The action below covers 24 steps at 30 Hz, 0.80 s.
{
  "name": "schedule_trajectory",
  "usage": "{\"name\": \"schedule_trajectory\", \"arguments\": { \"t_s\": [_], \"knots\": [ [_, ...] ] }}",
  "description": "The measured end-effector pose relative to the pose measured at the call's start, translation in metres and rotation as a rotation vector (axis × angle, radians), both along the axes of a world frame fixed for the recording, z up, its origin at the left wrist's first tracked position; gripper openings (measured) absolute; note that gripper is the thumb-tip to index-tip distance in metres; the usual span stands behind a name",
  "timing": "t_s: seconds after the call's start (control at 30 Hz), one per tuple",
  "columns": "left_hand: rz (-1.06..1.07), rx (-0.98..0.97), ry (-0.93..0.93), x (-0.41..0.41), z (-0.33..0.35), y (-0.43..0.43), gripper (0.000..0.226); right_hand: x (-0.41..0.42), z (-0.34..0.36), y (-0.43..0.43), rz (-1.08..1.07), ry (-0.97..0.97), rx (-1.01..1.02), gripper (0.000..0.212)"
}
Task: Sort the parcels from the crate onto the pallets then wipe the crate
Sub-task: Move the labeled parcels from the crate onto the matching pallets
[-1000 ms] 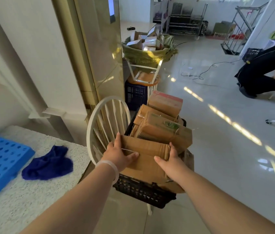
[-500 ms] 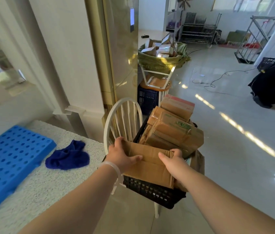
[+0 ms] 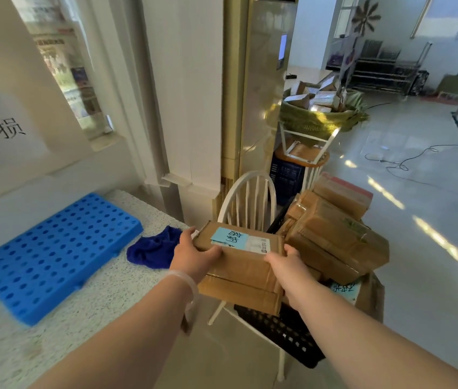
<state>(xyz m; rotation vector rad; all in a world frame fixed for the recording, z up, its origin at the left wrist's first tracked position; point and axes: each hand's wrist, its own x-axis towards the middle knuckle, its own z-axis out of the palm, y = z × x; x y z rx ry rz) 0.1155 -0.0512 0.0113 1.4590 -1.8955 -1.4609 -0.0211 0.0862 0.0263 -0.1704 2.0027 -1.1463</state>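
Observation:
A brown cardboard parcel (image 3: 246, 258) with a light blue handwritten label on top is lifted above the black crate (image 3: 286, 329). My left hand (image 3: 192, 252) grips its left end, thumb over the top edge. My right hand (image 3: 288, 263) grips its right end. The crate stands on a white chair (image 3: 246, 200) and holds several more taped cardboard parcels (image 3: 334, 234). A blue perforated pallet (image 3: 53, 254) lies on the speckled counter at the left. Next to it a dark blue cloth (image 3: 153, 248) lies crumpled, just left of my left hand.
The speckled counter (image 3: 53, 332) fills the lower left. Behind the chair stand a gold column (image 3: 253, 94), a dark blue crate and a white stand carrying a green sack of parcels (image 3: 319, 113). Glossy tiled floor with a cable (image 3: 407, 161) spreads to the right.
Both hands have raised the parcel out of the crate and tipped it so its labelled top faces up. My view has swung left, showing more of the counter and pallet.

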Motion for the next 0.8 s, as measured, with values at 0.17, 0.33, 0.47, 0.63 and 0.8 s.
{"name": "schedule_trajectory", "arguments": {
  "t_s": [0.17, 0.33, 0.47, 0.63, 0.8],
  "knots": [
    [0.005, 0.007, 0.084, 0.020, 0.013, -0.009, 0.072, 0.010, 0.007, -0.013, 0.047, 0.054, -0.095, 0.075],
    [0.063, -0.047, 0.125, 0.031, 0.020, -0.008, 0.076, 0.013, 0.010, -0.021, 0.101, 0.169, -0.144, 0.087],
    [0.100, -0.098, 0.066, 0.036, 0.023, -0.010, 0.084, 0.018, 0.013, -0.025, 0.109, 0.191, -0.156, 0.091],
    [0.077, -0.090, 0.097, 0.037, 0.028, -0.001, 0.080, 0.012, 0.016, -0.024, 0.120, 0.213, -0.161, 0.088],
    [0.058, -0.136, 0.013, 0.035, 0.033, 0.001, 0.070, -0.001, 0.025, -0.015, 0.164, 0.220, -0.177, 0.081]
  ]
}}
